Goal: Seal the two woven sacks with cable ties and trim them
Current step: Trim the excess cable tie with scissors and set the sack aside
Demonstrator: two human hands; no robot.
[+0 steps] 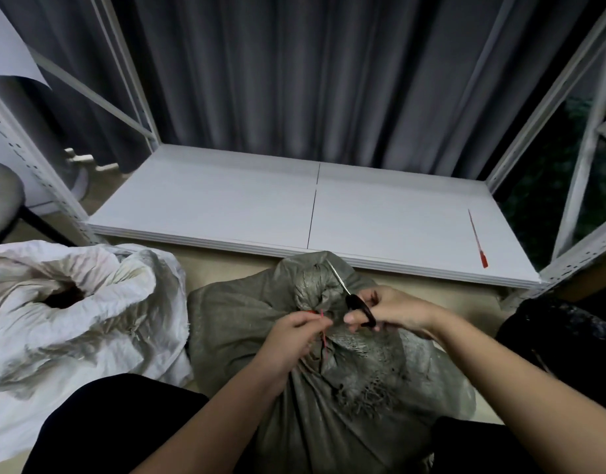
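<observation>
Head view: person kneeling over the grey sack (pixel 315 388), left hand (pixel 294 336) pinching the red cable tie (pixel 324 336) at its neck, right hand (pixel 390 311) gripping scissors (pixel 358 306). Ideally, they are pulling the tail taut and snipping close. The white sack (pixel 75 313) is gaping open; a spare tie (pixel 476 239) is lying by the shelf's (pixel 226 206) front right corner.

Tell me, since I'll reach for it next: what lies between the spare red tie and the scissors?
Head view: only bare white shelf board separates the spare tie from the scissors.

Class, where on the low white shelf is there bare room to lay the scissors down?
Most of the white shelf is bare, from its left post to the centre seam. The right end holds a spare red cable tie. The floor in front is crowded by the grey sack and white sack.
</observation>
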